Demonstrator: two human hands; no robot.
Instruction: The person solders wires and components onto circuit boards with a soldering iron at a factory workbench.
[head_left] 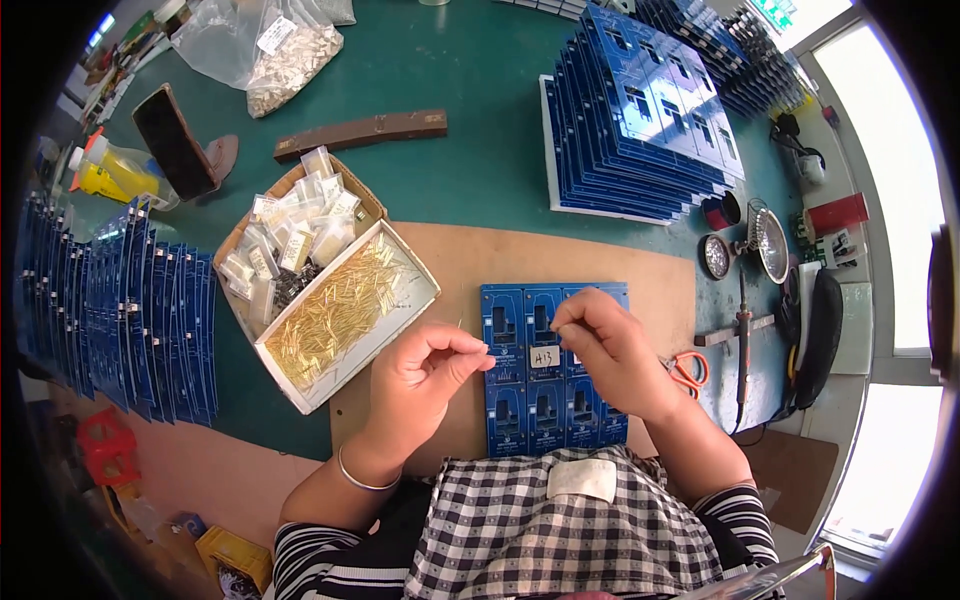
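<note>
I am working over a blue circuit-board panel point(508, 398), which is lying on the brown mat point(465, 255) at the lower centre of the frame. My left hand point(420, 375) is pinching thumb and index fingertip together at the panel's left edge; whether a pin is sitting between them I cannot tell. My right hand point(625, 360) is hovering over the panel's upper right part, its fingertips drawn together, and I cannot tell what, if anything, they are gripping. Golden pins point(335, 310) are lying loose in the white box point(412, 303), left of centre. Judging by this, I am likely handling such small pins, so doing it well is meaning a light fingertip pinch, one piece at a time, steady wrists, and no brushing against the white label point(545, 357) on the panel.
</note>
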